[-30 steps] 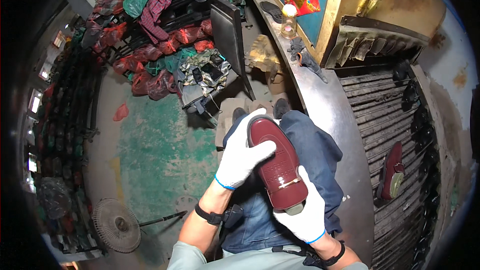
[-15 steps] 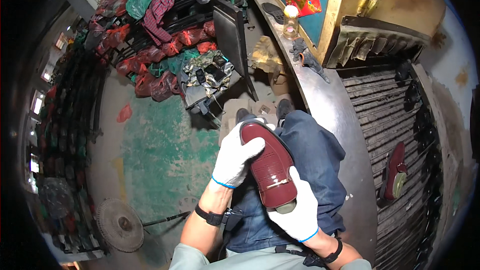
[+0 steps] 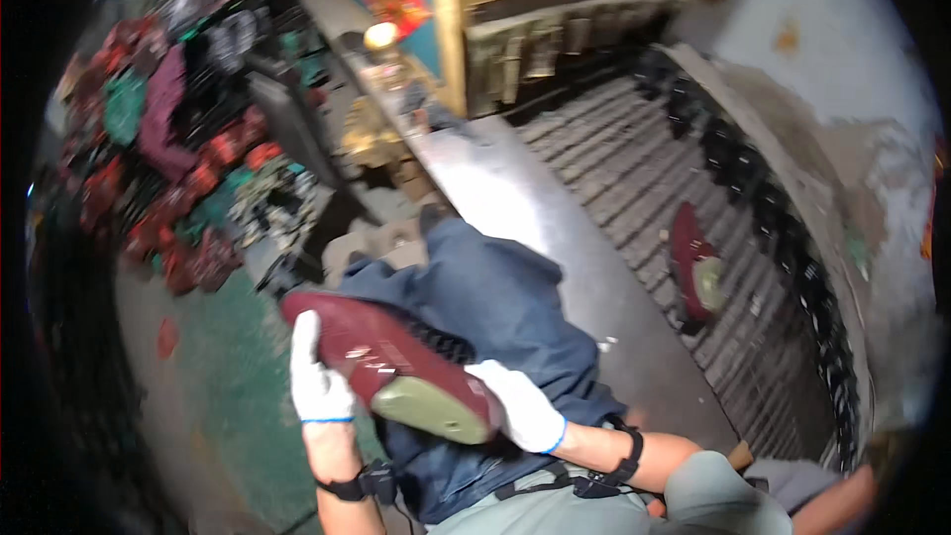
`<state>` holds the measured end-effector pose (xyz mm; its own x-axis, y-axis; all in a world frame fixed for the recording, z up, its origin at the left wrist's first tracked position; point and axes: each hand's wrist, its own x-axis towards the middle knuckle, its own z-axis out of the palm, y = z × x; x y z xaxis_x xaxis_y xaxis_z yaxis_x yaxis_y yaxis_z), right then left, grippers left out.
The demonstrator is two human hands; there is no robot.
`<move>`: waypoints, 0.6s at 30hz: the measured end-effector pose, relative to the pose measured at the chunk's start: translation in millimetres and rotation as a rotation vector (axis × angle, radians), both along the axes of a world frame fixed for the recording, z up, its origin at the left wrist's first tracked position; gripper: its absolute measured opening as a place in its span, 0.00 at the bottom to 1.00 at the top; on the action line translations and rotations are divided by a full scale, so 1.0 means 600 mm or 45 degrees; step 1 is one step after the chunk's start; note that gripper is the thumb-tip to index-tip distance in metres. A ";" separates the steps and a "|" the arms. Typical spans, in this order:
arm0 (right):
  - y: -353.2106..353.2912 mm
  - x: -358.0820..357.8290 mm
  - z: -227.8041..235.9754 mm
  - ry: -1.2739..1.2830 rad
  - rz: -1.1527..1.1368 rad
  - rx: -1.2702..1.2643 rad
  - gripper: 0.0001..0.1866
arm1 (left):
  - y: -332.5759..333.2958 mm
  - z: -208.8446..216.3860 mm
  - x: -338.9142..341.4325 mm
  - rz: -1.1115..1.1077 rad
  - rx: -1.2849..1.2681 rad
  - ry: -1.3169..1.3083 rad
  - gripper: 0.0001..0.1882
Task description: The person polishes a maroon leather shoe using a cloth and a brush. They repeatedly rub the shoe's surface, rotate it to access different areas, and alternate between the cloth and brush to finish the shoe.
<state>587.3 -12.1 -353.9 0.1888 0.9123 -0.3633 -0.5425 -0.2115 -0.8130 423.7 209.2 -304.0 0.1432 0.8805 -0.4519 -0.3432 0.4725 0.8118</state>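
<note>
Evenly support the burgundy leather shoe (image 3: 357,340), lower left, white-gloved left hand (image 3: 320,384) clamping toe, white-gloved right hand (image 3: 527,412) clamping heel.

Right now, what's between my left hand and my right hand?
A dark red shoe with a pale green insert shows there in the head view: left hand at its toe end, right hand near its heel.

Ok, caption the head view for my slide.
Left hand and right hand, both white-gloved, hold a maroon shoe; another shoe lies on slats.
</note>
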 end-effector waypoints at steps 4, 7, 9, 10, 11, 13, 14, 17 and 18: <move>-0.007 0.011 -0.019 0.798 0.155 -0.096 0.42 | -0.004 0.058 0.032 -0.060 -0.222 -0.182 0.26; 0.013 0.024 0.013 0.521 -0.222 0.316 0.43 | -0.020 0.070 0.047 -0.206 -0.001 -0.138 0.28; 0.049 0.033 0.084 -0.192 -0.638 0.616 0.53 | -0.042 0.063 0.065 -0.314 0.205 -0.007 0.28; 0.056 0.049 0.104 -0.114 -0.601 0.670 0.59 | -0.055 0.058 0.078 -0.393 0.345 0.123 0.29; 0.062 0.073 0.124 -0.274 -0.536 0.707 0.64 | -0.071 0.052 0.090 -0.592 0.682 0.475 0.29; 0.088 0.087 0.150 -0.379 -0.549 0.762 0.55 | -0.099 0.046 0.107 -0.889 1.444 1.324 0.30; 0.095 0.088 0.153 -0.348 -0.528 0.777 0.51 | -0.113 0.042 0.112 -0.960 1.585 1.482 0.30; 0.115 0.097 0.105 -0.719 -0.537 0.791 0.39 | -0.135 0.041 0.105 -0.836 1.063 1.056 0.33; 0.117 0.085 0.100 -0.711 -0.576 0.705 0.33 | -0.140 0.043 0.096 -0.669 0.764 0.728 0.34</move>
<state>638.5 58.0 -294.1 0.5888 0.7249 0.3575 0.0252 0.4256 -0.9046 481.5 125.2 -278.3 0.4813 0.8735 -0.0731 0.3123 -0.0930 0.9454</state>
